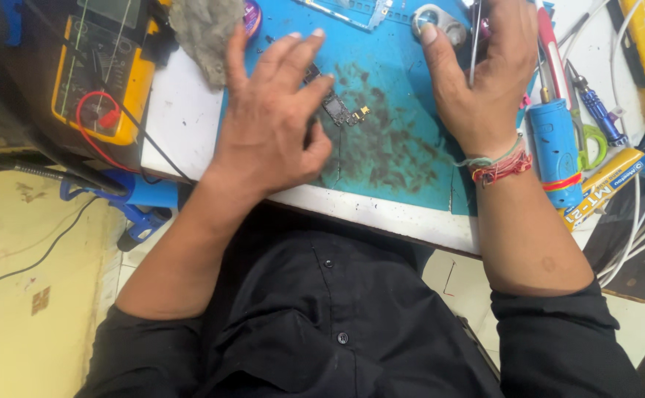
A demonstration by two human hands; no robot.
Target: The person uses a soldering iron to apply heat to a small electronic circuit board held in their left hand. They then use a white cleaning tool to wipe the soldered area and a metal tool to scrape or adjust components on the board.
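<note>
Though thin and light, likely stiff and fragile: small circuit board [336, 109] flat on the stained blue mat [396, 158], best pinched by bare edges, not its components. Just beside, left hand [267, 121], fingers splayed wide, empty. Well apart, right hand [477, 70], closed on slim metal tweezers [474, 44]. Further right, blue tool [555, 147].

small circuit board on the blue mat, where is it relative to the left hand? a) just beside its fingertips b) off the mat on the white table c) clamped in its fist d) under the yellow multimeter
a: the small circuit board lies on the blue mat right by the open left hand, beside its fingertips.
</note>
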